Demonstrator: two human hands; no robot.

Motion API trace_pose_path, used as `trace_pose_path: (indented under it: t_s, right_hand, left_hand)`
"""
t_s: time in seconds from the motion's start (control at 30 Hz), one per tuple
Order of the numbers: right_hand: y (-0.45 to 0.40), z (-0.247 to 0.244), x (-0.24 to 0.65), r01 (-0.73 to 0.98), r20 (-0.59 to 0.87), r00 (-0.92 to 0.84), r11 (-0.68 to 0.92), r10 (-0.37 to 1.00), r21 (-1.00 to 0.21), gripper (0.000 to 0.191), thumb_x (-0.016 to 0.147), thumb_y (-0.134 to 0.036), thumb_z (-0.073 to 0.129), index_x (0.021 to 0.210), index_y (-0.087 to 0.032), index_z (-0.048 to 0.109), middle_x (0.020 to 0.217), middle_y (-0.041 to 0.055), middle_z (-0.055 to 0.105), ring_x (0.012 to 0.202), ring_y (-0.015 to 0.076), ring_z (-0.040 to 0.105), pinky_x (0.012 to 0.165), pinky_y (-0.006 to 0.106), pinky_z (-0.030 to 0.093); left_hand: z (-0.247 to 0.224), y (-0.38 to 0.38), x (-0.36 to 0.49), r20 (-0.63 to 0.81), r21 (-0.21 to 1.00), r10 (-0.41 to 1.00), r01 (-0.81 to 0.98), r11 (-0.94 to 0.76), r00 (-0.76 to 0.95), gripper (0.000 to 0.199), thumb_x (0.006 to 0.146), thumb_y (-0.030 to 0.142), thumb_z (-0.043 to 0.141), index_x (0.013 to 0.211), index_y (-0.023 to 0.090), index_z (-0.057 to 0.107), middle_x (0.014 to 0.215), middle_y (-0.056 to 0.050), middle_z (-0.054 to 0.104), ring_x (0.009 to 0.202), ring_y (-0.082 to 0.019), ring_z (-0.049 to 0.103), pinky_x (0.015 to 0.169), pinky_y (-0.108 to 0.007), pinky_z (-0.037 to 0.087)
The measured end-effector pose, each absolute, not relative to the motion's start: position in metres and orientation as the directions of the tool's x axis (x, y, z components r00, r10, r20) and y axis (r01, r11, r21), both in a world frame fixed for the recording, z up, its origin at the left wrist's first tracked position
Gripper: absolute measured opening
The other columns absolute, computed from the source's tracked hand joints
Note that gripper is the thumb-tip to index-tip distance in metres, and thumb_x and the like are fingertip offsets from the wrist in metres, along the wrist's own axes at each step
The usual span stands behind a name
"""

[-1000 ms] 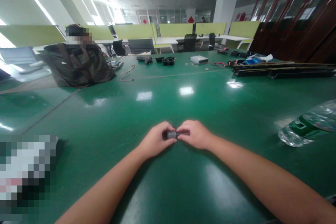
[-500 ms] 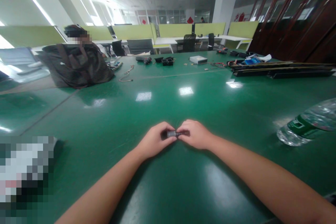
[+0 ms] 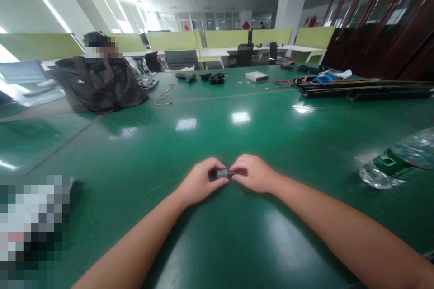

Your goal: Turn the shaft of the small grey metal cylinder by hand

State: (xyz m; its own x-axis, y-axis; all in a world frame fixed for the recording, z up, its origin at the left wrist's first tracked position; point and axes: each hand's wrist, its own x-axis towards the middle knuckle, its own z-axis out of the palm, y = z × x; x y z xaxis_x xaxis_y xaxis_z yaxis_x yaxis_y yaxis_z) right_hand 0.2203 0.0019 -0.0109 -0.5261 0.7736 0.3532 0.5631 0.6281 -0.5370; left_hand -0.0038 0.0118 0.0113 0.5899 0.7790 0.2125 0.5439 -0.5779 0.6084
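Between my two hands, low over the green table (image 3: 217,140), lies a small dark cylinder with a grey band and a narrow dark end (image 3: 222,173). Its exact kind is too small to tell. The wide part sits in the curled fingers of my left hand (image 3: 200,181), thumb and fingertips pressed around it. My right hand (image 3: 253,174) pinches the narrow end between thumb and fingers. The fingertips of both hands almost meet, and they cover parts of the cylinder.
A clear water bottle (image 3: 395,162) lies on its side at the right. A blurred-out box (image 3: 37,216) is at the left edge. Farther back are a dark bag (image 3: 105,86), a cable (image 3: 163,95), a silver box (image 3: 257,76) and long black bars (image 3: 366,90). A person sits behind the bag.
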Motion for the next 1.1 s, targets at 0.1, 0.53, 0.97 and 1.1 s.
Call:
trace_pose_path:
  t_s: [0.1, 0.53, 0.97, 1.1]
  right_hand:
    - [0.002, -0.011, 0.222, 0.561, 0.356, -0.526, 0.629, 0.773, -0.538, 0.013, 0.083, -0.021, 0.067, 0.094, -0.019, 0.074, 0.089, 0.005, 0.071, 0.086, 0.0182, 0.06, 0.079, 0.03, 0.045]
    - [0.003, -0.007, 0.231, 0.573, 0.352, -0.521, 0.625, 0.777, -0.53, 0.011, 0.079, -0.019, 0.069, 0.089, -0.019, 0.074, 0.084, 0.0042, 0.07, 0.083, 0.0179, 0.06, 0.077, 0.03, 0.046]
    - [0.008, -0.005, 0.248, 0.578, 0.329, -0.514, 0.603, 0.792, -0.55, 0.011, 0.075, -0.015, 0.071, 0.084, -0.019, 0.076, 0.08, 0.0032, 0.07, 0.078, 0.016, 0.061, 0.072, 0.028, 0.046]
    - [0.014, -0.005, 0.262, 0.609, 0.257, -0.474, 0.525, 0.842, -0.595, 0.012, 0.073, -0.015, 0.07, 0.082, -0.018, 0.076, 0.08, 0.0029, 0.07, 0.073, 0.0142, 0.062, 0.069, 0.026, 0.047]
  left_hand:
    - [0.011, 0.011, -0.004, 0.213, 0.605, 0.781, 0.549, -0.577, 0.587, 0.02, 0.082, 0.032, 0.069, 0.096, 0.019, 0.066, 0.093, -0.004, 0.068, 0.084, -0.02, 0.062, 0.077, -0.031, 0.049]
    - [0.01, 0.012, -0.005, 0.209, 0.596, 0.776, 0.552, -0.584, 0.596, 0.02, 0.083, 0.033, 0.069, 0.097, 0.019, 0.064, 0.095, -0.004, 0.067, 0.085, -0.02, 0.062, 0.077, -0.031, 0.049]
    - [0.011, 0.012, -0.004, 0.197, 0.597, 0.781, 0.56, -0.575, 0.592, 0.02, 0.083, 0.032, 0.069, 0.096, 0.019, 0.063, 0.095, -0.004, 0.066, 0.085, -0.019, 0.061, 0.077, -0.031, 0.048]
    - [0.011, 0.012, -0.004, 0.202, 0.601, 0.782, 0.556, -0.574, 0.59, 0.02, 0.083, 0.032, 0.07, 0.095, 0.019, 0.063, 0.095, -0.003, 0.066, 0.085, -0.019, 0.061, 0.077, -0.031, 0.048]
